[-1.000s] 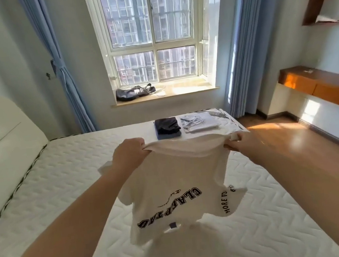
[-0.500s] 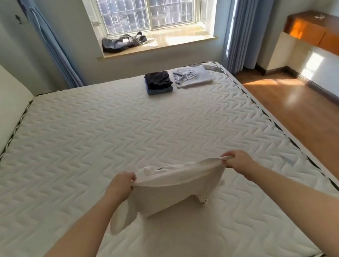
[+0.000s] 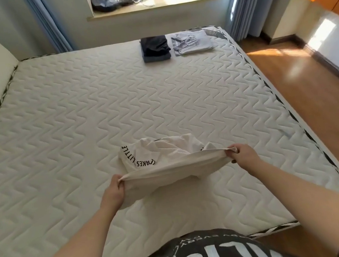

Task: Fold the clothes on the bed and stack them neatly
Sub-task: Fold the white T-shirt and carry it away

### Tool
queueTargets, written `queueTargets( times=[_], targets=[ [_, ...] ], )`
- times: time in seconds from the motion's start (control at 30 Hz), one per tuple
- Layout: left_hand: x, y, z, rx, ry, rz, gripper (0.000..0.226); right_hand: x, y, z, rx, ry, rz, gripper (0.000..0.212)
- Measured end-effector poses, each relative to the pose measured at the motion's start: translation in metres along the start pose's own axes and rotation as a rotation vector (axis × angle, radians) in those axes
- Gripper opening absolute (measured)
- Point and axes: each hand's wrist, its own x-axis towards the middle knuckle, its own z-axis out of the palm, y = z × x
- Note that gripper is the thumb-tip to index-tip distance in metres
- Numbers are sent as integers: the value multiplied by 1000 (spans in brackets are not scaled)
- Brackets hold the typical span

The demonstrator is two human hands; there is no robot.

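Bedroom: blue curtains (image 3: 49, 23), window sill above the bed's far edge, wooden floor beside the bed. Bed (image 3: 77, 123): bare quilted mattress, serving as folding surface. Dark folded pile (image 3: 155, 48) and grey folded garment (image 3: 192, 42): side by side at the bed's far edge, likely finished. White T-shirt (image 3: 168, 160): near the bed's front edge, body crumpled on the mattress, one edge pulled taut, presumably for laying flat. Left hand (image 3: 113, 193), right hand (image 3: 244, 156): apart, each pinching an end of that edge.
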Motion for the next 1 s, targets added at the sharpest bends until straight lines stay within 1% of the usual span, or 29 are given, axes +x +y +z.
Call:
queueTargets(
  times=[0.1, 0.23, 0.3, 0.4, 0.47, 0.53, 0.6, 0.67, 0.73, 0.8, 0.87, 0.97, 1.0],
  targets=[
    [-4, -11, 0, 58, -68, 3, 16, -5, 12, -8, -9, 17, 13, 10],
    [-3, -23, -8, 210, -214, 61, 24, -7, 28, -19, -25, 63, 61, 3],
    [0, -32, -14, 245, -240, 63, 26, -8, 34, -25, -36, 61, 57, 7],
    [3, -44, -23, 336, -196, 56, 23, -9, 40, -28, -63, 44, 25, 15],
    [3, -51, -28, 451, -112, 33, 17, -9, 42, -28, -45, 57, 26, 20],
    [4, -59, -30, 492, -10, -6, 14, -9, 45, -27, -12, 66, 36, 19],
    [6, -65, -29, 397, 42, -67, 15, -10, 48, -26, 28, 68, 39, 17],
    [5, -68, -28, 226, 53, -126, 18, -10, 50, -26, 71, 85, 48, 19],
    [3, -73, -28, 85, 102, -187, 26, -10, 52, -28, 117, 134, 66, 21],
    [1, -81, -29, 21, 138, -235, 33, -10, 55, -31, 149, 174, 80, 20],
    [-2, -83, -28, -95, 125, -275, 32, -10, 55, -33, 133, 172, 76, 17],
    [-4, -78, -24, -428, 92, -341, 25, -9, 54, -31, 44, 131, 87, 14],
    [-4, -76, -22, -473, 81, -347, 24, -10, 53, -30, 12, 102, 96, 13]
  ],
)
